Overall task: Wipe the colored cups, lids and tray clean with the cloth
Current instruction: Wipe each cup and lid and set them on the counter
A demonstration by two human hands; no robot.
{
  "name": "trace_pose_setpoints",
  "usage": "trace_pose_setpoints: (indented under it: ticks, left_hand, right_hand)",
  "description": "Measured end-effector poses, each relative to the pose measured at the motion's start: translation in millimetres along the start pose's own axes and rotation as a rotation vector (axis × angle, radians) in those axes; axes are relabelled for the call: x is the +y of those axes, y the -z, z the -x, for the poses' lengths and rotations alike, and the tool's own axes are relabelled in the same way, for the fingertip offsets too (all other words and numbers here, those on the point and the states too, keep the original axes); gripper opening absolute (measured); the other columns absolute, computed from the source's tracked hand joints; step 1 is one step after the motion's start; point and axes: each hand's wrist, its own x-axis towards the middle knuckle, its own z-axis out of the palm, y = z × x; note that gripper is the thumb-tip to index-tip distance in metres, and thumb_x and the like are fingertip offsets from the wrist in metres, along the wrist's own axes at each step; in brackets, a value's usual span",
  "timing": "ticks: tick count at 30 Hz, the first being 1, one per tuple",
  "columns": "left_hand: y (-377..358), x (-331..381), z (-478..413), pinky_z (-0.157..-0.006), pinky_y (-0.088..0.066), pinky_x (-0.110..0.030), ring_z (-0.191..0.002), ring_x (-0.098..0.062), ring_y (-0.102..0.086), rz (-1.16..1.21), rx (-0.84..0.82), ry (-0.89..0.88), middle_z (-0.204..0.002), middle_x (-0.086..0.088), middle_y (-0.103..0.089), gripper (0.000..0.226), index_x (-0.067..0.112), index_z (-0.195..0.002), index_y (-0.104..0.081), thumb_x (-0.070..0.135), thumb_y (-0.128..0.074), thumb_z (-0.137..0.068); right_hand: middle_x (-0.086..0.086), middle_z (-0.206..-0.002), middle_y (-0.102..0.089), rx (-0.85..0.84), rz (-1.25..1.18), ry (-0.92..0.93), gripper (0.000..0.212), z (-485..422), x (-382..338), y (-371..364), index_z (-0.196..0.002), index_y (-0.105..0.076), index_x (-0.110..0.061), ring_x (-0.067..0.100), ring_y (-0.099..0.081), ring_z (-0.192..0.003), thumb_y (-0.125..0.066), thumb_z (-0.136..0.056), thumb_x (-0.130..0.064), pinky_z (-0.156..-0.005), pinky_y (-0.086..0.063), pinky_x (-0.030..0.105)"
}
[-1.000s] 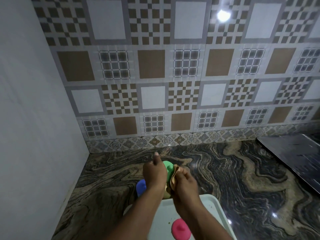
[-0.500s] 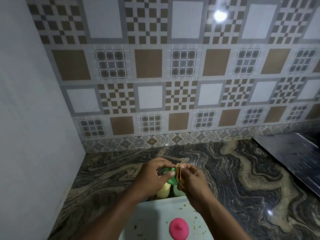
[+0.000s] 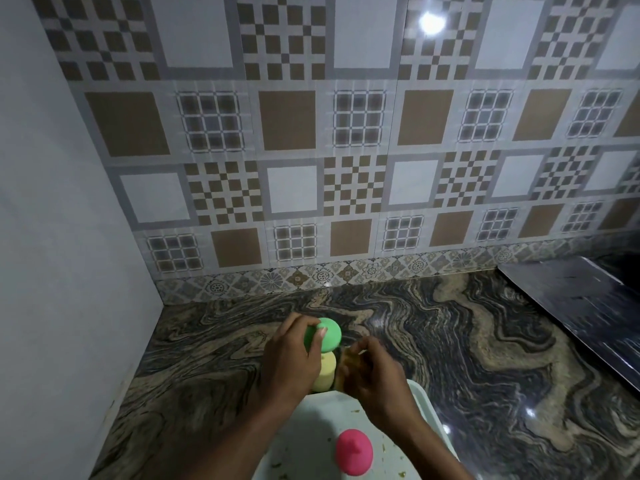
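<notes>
Left hand [image 3: 291,362]: we see its grip clamped on the green lid [image 3: 325,335], flat face tilted toward us.
Right hand [image 3: 372,379]: grip pinched on the cloth [image 3: 343,363].
Yellow cup [image 3: 325,375]: upright on the desk [image 3: 450,341].
Pink lid [image 3: 353,451]: on the tray [image 3: 427,407], knob up.

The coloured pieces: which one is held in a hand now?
The green lid, gripped by the left hand. The pink lid lies untouched on the tray.
</notes>
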Motion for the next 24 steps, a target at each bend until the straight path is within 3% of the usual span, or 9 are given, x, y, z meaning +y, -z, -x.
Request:
trace_pose_setpoints:
  ticks: [3,4,6,8,11,13,15,19,24]
  left_hand:
    - [1,-7,-5,-0.068,-0.048,-0.027,-0.081,-0.011,-0.06,0.032,0.007,0.007,-0.093,0.011,-0.061,0.008,0.022,-0.094,-0.066,0.029,-0.066,-0.09]
    - [1,-8,-6,-0.069,-0.05,-0.027,-0.081,-0.01,-0.06,0.044,-0.012,-0.009,-0.094,0.011,-0.061,0.009,0.021,-0.093,-0.067,0.029,-0.066,-0.089]
    - [-3,-11,-5,-0.071,-0.054,-0.031,-0.082,-0.01,-0.061,0.079,-0.057,-0.013,-0.095,0.011,-0.061,0.011,0.021,-0.093,-0.067,0.031,-0.065,-0.087]
    - [-10,-13,-4,-0.071,-0.057,-0.036,-0.083,-0.01,-0.063,0.119,-0.099,0.009,-0.095,0.013,-0.06,0.011,0.024,-0.091,-0.065,0.034,-0.063,-0.086]
    - [-24,-11,-7,-0.069,-0.057,-0.038,-0.081,-0.012,-0.063,0.118,-0.179,0.033,-0.094,0.013,-0.059,0.013,0.028,-0.088,-0.062,0.039,-0.061,-0.083]
    - [-32,-8,-10,-0.071,-0.054,-0.036,-0.08,-0.013,-0.061,0.073,-0.237,0.017,-0.092,0.011,-0.06,0.011,0.027,-0.088,-0.062,0.037,-0.063,-0.083]
    - [-39,-6,-13,-0.072,-0.052,-0.034,-0.083,-0.014,-0.06,0.035,-0.307,0.01,-0.092,0.011,-0.059,0.01,0.026,-0.089,-0.062,0.035,-0.065,-0.085]
    - [-56,-2,-21,-0.077,-0.049,-0.033,-0.093,-0.016,-0.056,-0.033,-0.453,0.004,-0.098,0.01,-0.057,0.012,0.028,-0.094,-0.059,0.039,-0.061,-0.091]
    - [-82,-3,-27,-0.079,-0.044,-0.029,-0.1,-0.017,-0.054,-0.071,-0.553,-0.022,-0.104,0.006,-0.057,0.013,0.023,-0.1,-0.062,0.033,-0.062,-0.092]
  right_hand:
    - [0.007,-0.083,-0.071,0.153,-0.12,-0.115,0.012,-1,-3,21,-0.1,-0.061,-0.017,0.017,-0.064,-0.071,-0.063,-0.092,-0.008,-0.056,-0.054,0.038]
    - [0.01,-0.081,-0.071,0.193,-0.3,-0.238,0.008,-5,-7,30,-0.101,-0.064,-0.011,0.022,-0.061,-0.068,-0.059,-0.095,-0.011,-0.053,-0.05,0.035]
    - [0.009,-0.066,-0.068,0.178,-0.737,-0.525,0.02,-14,-16,43,-0.095,-0.065,-0.001,0.02,-0.056,-0.058,-0.05,-0.098,-0.014,-0.05,-0.043,0.03]
    - [0.006,-0.062,-0.063,0.142,-0.978,-0.638,0.022,-18,-27,54,-0.084,-0.062,-0.007,0.017,-0.052,-0.051,-0.047,-0.095,-0.02,-0.045,-0.042,0.025]
    - [0.017,-0.074,-0.069,0.059,-1.125,-0.612,0.067,-21,-28,57,-0.085,-0.072,0.001,0.025,-0.062,-0.054,-0.05,-0.09,-0.062,-0.048,-0.054,0.032]
    - [0.025,-0.095,-0.073,0.011,-1.108,-0.588,0.089,-22,-25,59,-0.1,-0.074,0.006,0.035,-0.07,-0.075,-0.053,-0.078,-0.078,-0.072,-0.06,0.048]
    - [0.027,-0.105,-0.072,-0.009,-1.021,-0.571,0.082,-26,-18,61,-0.107,-0.074,0.005,0.038,-0.069,-0.089,-0.057,-0.083,-0.071,-0.087,-0.056,0.051]
    - [0.018,-0.085,-0.072,0.151,-0.676,-0.598,0.032,-40,0,60,-0.105,-0.069,-0.001,0.032,-0.07,-0.074,-0.065,-0.092,-0.03,-0.064,-0.056,0.04]
    - [0.01,-0.071,-0.068,0.172,-0.511,-0.595,0.02,-43,3,62,-0.099,-0.067,-0.003,0.026,-0.063,-0.066,-0.061,-0.096,-0.022,-0.057,-0.05,0.034]
